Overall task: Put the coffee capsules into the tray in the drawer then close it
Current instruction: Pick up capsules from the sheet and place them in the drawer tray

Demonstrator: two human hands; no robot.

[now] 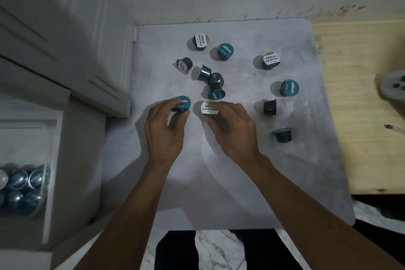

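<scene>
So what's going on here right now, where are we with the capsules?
A person is gathering coffee capsules off the table. The left hand is closing on a blue-lidded capsule, and the right hand on a white-lidded capsule. Ten more capsules lie scattered on the table, some upright, some tipped over. The open drawer at the left already holds several capsules in its tray.

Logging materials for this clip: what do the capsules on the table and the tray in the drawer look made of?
Capsule bodies, such as the tipped capsule, look like dark, smooth plastic or coated metal; the sheen leaves it open. The lids, as on the white-lidded capsule under the right hand, look like printed foil or film, flat and matte. The tray appears to be clear plastic, since stored capsules show through its wall.
</scene>
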